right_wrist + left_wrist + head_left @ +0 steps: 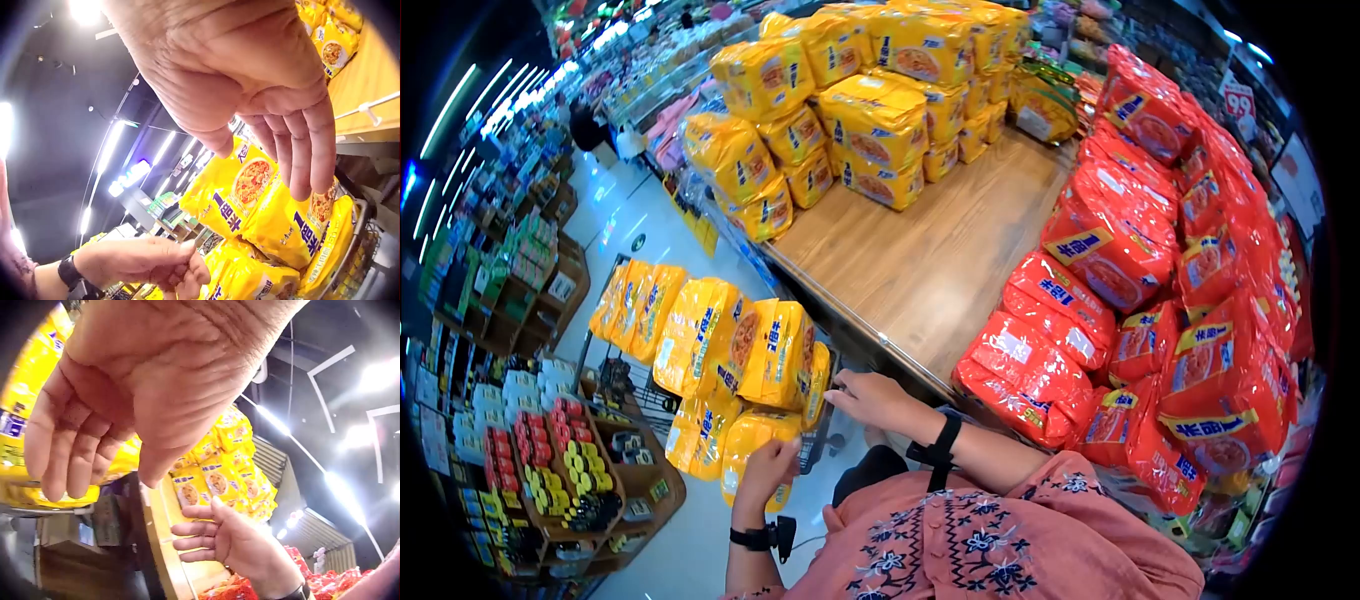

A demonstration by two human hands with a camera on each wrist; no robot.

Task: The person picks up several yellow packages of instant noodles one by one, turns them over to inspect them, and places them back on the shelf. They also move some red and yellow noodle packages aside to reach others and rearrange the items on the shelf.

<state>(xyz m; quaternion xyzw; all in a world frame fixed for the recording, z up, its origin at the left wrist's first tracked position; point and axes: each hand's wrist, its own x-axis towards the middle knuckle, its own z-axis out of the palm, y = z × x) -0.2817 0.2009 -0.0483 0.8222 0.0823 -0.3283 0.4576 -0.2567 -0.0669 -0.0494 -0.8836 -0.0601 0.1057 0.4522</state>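
My left hand (764, 476) hovers at the near side of a cart full of yellow noodle packs (700, 335), its fingers loosely bent and nothing in them. Just beyond the cart's right edge is my right hand (882, 402), fingers pointing left towards the packs. In the left wrist view the left palm (147, 381) faces the camera, fingers relaxed; the right hand (247, 547) has its fingers apart and empty. The right wrist view has the right hand (250, 81) over yellow packs (281, 228), contact unclear, and the left hand (150, 262) loosely curled.
A wooden display table (900, 260) stands ahead, its edge beside the cart. Yellow packs (870, 120) are stacked at its back and red packs (1110, 240) along its right. Shelves of goods (560, 460) stand at the left, and a person (590, 130) is farther off.
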